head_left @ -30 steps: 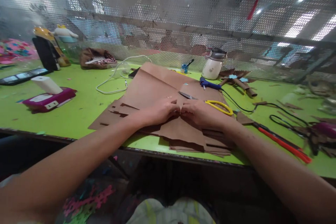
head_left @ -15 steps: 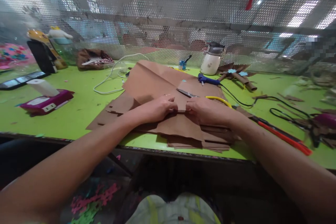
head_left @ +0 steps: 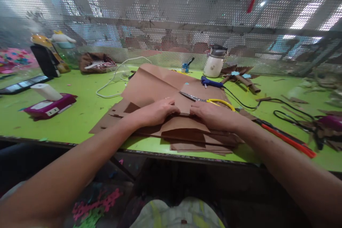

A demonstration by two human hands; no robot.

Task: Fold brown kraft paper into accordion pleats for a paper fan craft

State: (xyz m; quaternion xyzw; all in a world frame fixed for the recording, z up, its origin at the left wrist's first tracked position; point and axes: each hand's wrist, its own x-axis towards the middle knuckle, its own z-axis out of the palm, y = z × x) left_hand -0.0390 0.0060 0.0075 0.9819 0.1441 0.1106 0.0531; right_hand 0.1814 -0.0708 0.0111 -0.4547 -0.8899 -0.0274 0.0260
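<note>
A large sheet of brown kraft paper (head_left: 149, 85) lies creased on top of a stack of brown paper (head_left: 200, 147). My left hand (head_left: 159, 111) is closed on the sheet's near part, fingers curled at a fold. A short way to the right, my right hand (head_left: 211, 114) grips the same fold with thumb and fingers pinched together. The paper's near edge bulges up below both hands. Yellow-handled scissors (head_left: 192, 96) rest on the sheet just beyond my right hand, blades pointing left, their handle partly behind that hand.
A blue glue gun (head_left: 211, 82) with a black cord lies at the back right, near a white jug (head_left: 213, 65). At the right is a red-and-black tool (head_left: 288, 137). A purple power strip (head_left: 50, 106) with a white plug sits left, by a white cable (head_left: 108, 95).
The paper's near edge has lifted and curled up slightly below my hands. Both hands keep their hold on the fold, almost in the same place.
</note>
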